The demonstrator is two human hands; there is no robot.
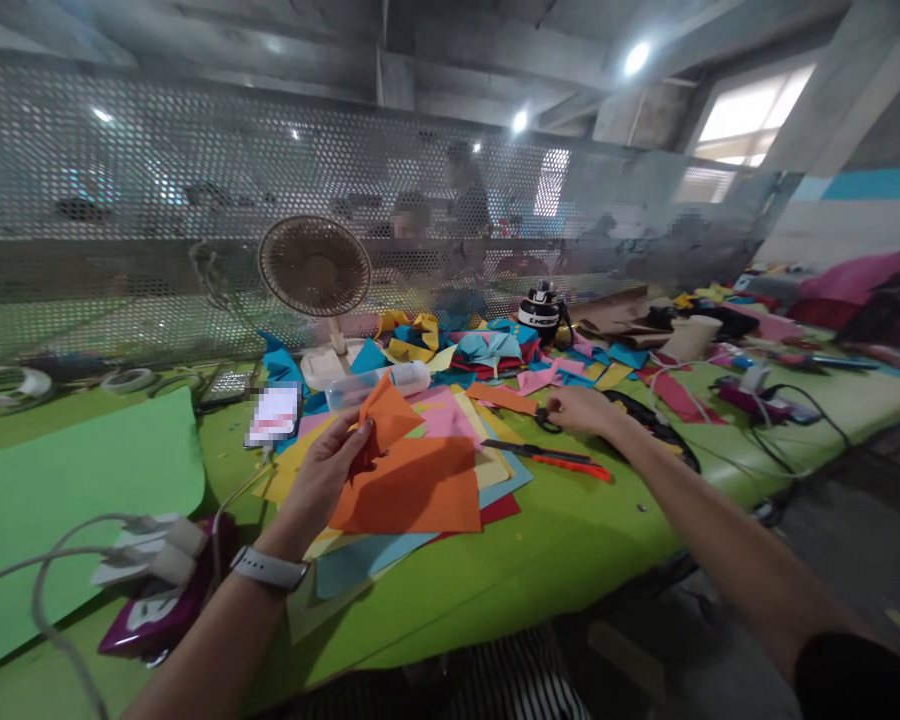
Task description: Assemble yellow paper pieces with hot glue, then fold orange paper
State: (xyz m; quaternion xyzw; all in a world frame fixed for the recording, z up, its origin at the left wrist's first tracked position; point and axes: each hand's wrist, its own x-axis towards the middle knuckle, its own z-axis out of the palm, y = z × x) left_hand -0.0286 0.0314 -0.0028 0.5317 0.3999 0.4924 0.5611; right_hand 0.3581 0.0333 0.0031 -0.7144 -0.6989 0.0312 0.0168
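Note:
My left hand (332, 462) pinches a folded piece of orange paper (392, 415) above a stack of coloured sheets. The top sheet of that stack is orange (420, 490), with yellow, blue and red edges showing beneath it. To the right, my right hand (579, 408) is closed on the dark handle of scissors (547, 420); their blades are hard to make out. An orange paper strip (504, 398) lies by the scissors. Just in front of my right hand is a utility knife (570, 465) with an orange-red handle.
Crumpled coloured scraps (487, 348) are heaped behind the stack. A small fan (315, 265), a clear bottle (379, 385) and a phone (274, 415) stand or lie at left centre. A purple power strip (146, 612) with cables is at front left, beside a large green sheet (82, 510).

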